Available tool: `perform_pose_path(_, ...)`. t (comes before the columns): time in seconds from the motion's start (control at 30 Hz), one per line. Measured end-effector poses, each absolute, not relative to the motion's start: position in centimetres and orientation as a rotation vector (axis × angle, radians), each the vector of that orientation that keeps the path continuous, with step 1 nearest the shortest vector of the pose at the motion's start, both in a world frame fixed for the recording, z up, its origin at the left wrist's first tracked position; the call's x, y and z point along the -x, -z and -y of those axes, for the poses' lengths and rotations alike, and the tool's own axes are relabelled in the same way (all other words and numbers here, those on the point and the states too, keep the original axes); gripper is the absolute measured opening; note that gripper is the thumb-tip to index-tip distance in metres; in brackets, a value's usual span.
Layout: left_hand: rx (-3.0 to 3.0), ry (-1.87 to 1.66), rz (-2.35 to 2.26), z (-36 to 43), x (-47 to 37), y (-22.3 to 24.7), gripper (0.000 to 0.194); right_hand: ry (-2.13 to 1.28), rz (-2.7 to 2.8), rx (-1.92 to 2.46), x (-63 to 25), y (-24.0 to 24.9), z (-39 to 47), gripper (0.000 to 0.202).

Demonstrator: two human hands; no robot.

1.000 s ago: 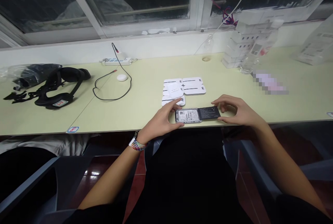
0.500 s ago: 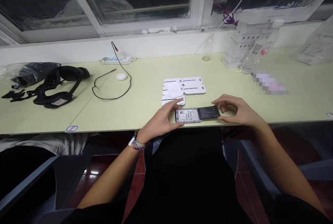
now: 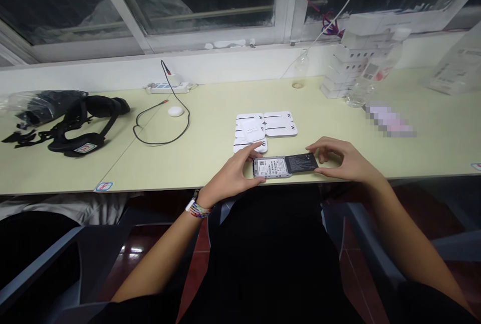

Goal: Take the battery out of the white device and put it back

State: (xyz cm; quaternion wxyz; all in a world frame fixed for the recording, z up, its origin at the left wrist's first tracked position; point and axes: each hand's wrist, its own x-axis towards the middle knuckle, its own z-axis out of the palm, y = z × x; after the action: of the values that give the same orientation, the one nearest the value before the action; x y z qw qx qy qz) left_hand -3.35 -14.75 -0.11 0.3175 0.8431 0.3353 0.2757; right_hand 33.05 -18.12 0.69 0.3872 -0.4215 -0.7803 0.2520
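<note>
My left hand (image 3: 235, 173) grips a small flat grey device (image 3: 272, 167) at its left end, thumb on the near edge and fingers on the far edge. Its open inside faces up, with a white printed label and a QR code. Against its right end lies a flat black battery (image 3: 301, 162) with small pale print. My right hand (image 3: 343, 159) pinches the battery's right end between thumb and fingers. Just beyond the device lie white rounded covers (image 3: 280, 123) with black lines, and a smaller white piece (image 3: 253, 130) rests on top of them.
A black headset (image 3: 88, 123) lies at the left, near a black cable (image 3: 161, 142), a white oval object (image 3: 176, 111) and a power strip (image 3: 169, 87). Stacked white boxes (image 3: 338, 73), a clear bottle (image 3: 361, 94) and a blurred-out flat item (image 3: 391, 119) are at right.
</note>
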Motion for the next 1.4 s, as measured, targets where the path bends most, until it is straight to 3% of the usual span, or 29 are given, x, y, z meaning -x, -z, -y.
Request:
perform_pose_path(0.6, -2.268, -0.732, -0.870, 14.8, 3.3, 0.1, 0.082, -0.627, 2.046, 0.757, -27.8, -4.1, 15.9, 0.042)
perform_pose_path(0.93, -2.262, -0.737, -0.897, 14.9, 3.3, 0.0, 0.080, -0.639, 2.362, 0.703, -23.9, -5.5, 13.8, 0.023)
perform_pose_path(1.2, -2.178, -0.727, -0.898, 15.0, 3.0, -0.2, 0.088, -0.531, 2.445, 0.673, -23.0, -2.2, 13.7, 0.014)
perform_pose_path(1.4, -2.177, -0.729, -0.888, 15.1, 2.9, -0.3, 0.086, -0.222, 2.341, 0.625, -23.0, 0.4, 16.3, 0.032)
